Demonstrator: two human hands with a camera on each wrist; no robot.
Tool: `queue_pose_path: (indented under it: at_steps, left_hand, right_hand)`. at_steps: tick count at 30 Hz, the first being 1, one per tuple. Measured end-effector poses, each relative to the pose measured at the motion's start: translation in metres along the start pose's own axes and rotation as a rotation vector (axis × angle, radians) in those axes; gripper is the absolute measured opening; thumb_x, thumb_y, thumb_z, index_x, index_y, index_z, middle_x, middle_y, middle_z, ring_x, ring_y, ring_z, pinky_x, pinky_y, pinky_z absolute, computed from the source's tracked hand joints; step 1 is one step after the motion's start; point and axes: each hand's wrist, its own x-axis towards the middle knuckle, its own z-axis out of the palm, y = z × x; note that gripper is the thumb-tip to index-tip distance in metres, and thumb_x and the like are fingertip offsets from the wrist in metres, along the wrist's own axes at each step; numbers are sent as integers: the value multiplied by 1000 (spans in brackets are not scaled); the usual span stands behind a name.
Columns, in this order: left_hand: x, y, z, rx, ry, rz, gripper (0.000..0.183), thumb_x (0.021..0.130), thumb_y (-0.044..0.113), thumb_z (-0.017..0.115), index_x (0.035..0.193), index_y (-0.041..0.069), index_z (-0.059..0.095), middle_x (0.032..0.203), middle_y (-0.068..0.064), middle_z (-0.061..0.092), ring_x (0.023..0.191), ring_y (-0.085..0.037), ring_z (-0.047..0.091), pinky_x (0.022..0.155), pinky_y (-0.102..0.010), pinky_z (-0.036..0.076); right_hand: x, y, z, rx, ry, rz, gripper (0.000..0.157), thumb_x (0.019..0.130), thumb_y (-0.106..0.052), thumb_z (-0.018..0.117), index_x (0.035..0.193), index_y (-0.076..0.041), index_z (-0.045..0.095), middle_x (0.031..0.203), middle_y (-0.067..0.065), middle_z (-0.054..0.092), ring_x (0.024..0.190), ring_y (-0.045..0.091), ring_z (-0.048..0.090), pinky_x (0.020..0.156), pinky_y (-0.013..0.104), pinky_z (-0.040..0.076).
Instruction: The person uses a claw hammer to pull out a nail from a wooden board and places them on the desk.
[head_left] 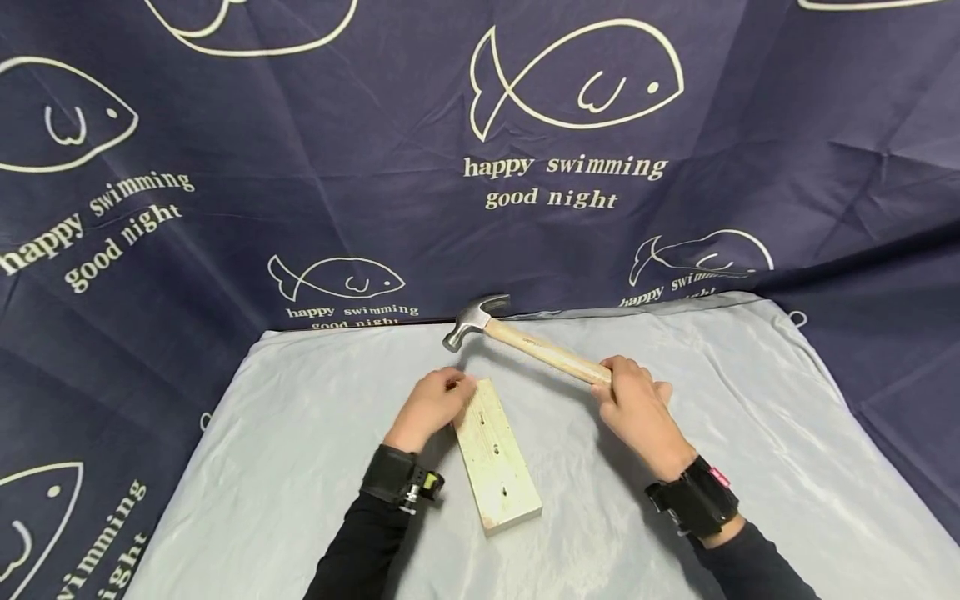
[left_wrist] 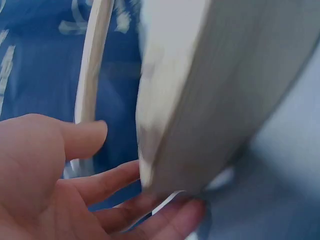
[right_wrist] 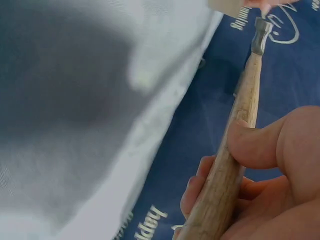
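Observation:
A pale wooden block [head_left: 498, 467] lies lengthwise on the table, with three small dark marks in a row along its top. My left hand [head_left: 435, 404] is at the block's far left end. In the left wrist view its fingers [left_wrist: 117, 182] are loosely bent, with fingertips right at the end of the block [left_wrist: 167, 100], while the thumb stands apart from the wood. My right hand [head_left: 637, 408] grips a claw hammer [head_left: 551, 350] near the end of its wooden handle [right_wrist: 245, 105], thumb along the side. The steel head [head_left: 471, 321] is raised beyond the block's far end.
A light grey-blue cloth [head_left: 300, 467] covers the table. Behind and to both sides hangs a dark blue curtain [head_left: 420, 167] with white fish and lettering, close to the table's back edge. Black camera straps sit on both wrists.

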Motion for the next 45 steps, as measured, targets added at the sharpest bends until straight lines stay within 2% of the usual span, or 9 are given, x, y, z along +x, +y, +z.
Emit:
queue_pose_path:
  at_steps: [4, 8, 11, 14, 21, 28, 31, 37, 45]
  left_hand:
    - [4, -11, -27, -96, 67, -20, 35, 97, 30, 40, 125, 14, 55, 115, -8, 62, 99, -23, 60, 83, -42, 49]
    - [6, -4, -43, -178, 148, 28, 36, 98, 31, 37, 129, 16, 50, 119, -8, 59, 103, -23, 60, 81, -40, 49]
    - [5, 6, -47, -223, 135, 68, 42, 98, 35, 36, 134, 15, 43, 124, -9, 55, 108, -24, 58, 85, -40, 48]
    - [3, 11, -47, -221, 120, 72, 49, 98, 41, 31, 139, 15, 37, 131, -9, 50, 113, -25, 56, 88, -42, 47]
    - [6, 11, -54, -221, 175, 79, 51, 96, 46, 31, 137, 16, 40, 128, -9, 53, 112, -26, 54, 88, -42, 47]
    - [7, 10, -55, -292, 106, 83, 46, 94, 44, 41, 127, 16, 53, 115, -7, 60, 99, -20, 58, 83, -36, 48]
    - [3, 11, -53, -331, 43, 39, 41, 91, 42, 48, 122, 17, 59, 104, -7, 62, 87, -19, 60, 72, -30, 49]
    - [-6, 14, -55, -532, -77, -76, 35, 90, 36, 54, 113, 11, 63, 80, -9, 60, 63, -23, 60, 47, -23, 42]
    - [-13, 18, -56, -560, -141, -150, 31, 92, 34, 51, 99, 5, 60, 69, -5, 55, 56, -18, 53, 47, -24, 40]
  right_hand:
    - [-6, -4, -10, -25, 75, -37, 33, 84, -27, 62, 110, -9, 54, 91, 3, 59, 80, 22, 48, 68, 40, 22]
    - [-10, -7, -15, -31, 97, -52, 32, 84, -26, 63, 110, -11, 54, 92, 1, 60, 80, 20, 47, 68, 39, 21]
    - [-12, -10, -18, -25, 91, -54, 31, 84, -27, 62, 111, -12, 55, 93, 0, 61, 79, 19, 47, 68, 38, 21]
    - [-14, -13, -22, -23, 88, -66, 32, 84, -28, 62, 111, -12, 55, 93, -1, 61, 77, 18, 47, 68, 38, 22]
    - [-18, -19, -33, -33, 83, -140, 30, 84, -27, 62, 110, -14, 55, 91, -4, 57, 76, 15, 44, 73, 38, 22]
    - [-28, -18, -36, -44, 56, -179, 28, 82, -26, 65, 107, -15, 57, 92, -6, 58, 78, 13, 46, 74, 37, 23]
    - [-31, -16, -37, -31, 30, -193, 30, 80, -25, 67, 107, -16, 57, 90, -8, 56, 76, 11, 45, 73, 35, 22]
    - [-32, -11, -40, 35, 14, -253, 33, 79, -27, 67, 111, -18, 61, 83, -14, 54, 71, 7, 43, 69, 31, 21]
    - [-31, -7, -45, 70, 2, -281, 36, 79, -28, 68, 113, -19, 63, 89, -15, 60, 69, 5, 45, 67, 30, 22]
